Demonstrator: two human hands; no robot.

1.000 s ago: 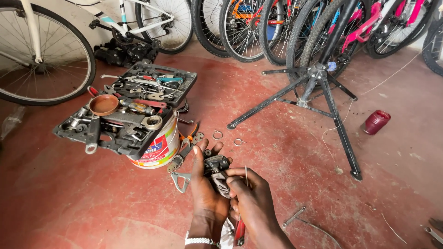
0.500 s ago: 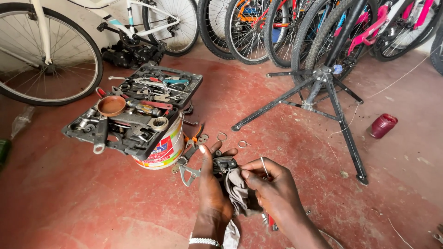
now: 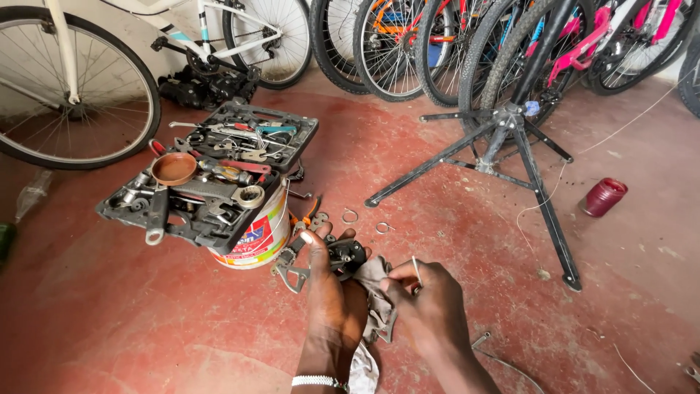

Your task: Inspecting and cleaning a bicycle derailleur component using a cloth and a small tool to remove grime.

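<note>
Both hands are working low in our head view: our left hand (image 3: 332, 292) is gripping one black derailleur (image 3: 343, 257), our right hand (image 3: 430, 303) is pinching one grey rag (image 3: 375, 292) against it, beside one tool tray (image 3: 211, 175) on one bucket (image 3: 255, 237).

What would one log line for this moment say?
left hand: holds black bike part | right hand: grips grey rag | nearby: tool tray on bucket

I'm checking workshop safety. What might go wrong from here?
1. The tool tray sits off-centre on a bucket; a knock may tip it.
2. Small rings lie loose on the floor and could get lost.
3. The left hand holds a dark part beside a rag, which might snag.
</note>
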